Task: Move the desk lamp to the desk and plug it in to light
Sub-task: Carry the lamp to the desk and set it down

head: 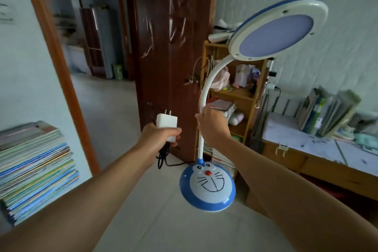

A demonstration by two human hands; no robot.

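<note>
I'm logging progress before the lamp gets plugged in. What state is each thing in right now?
Lamp: carried in the air, upright, unlit.
Neck: gripped by the right hand.
Adapter: unplugged, prongs up, held in the left hand.
Cord: partly bundled, dangling below the left hand.
Door: open.
Desk: lamp not on it yet.

The right hand grips the desk lamp by its white neck, held in the air. Left of the lamp, the left hand clasps its white plug adapter; right of it, the tabletop.
</note>
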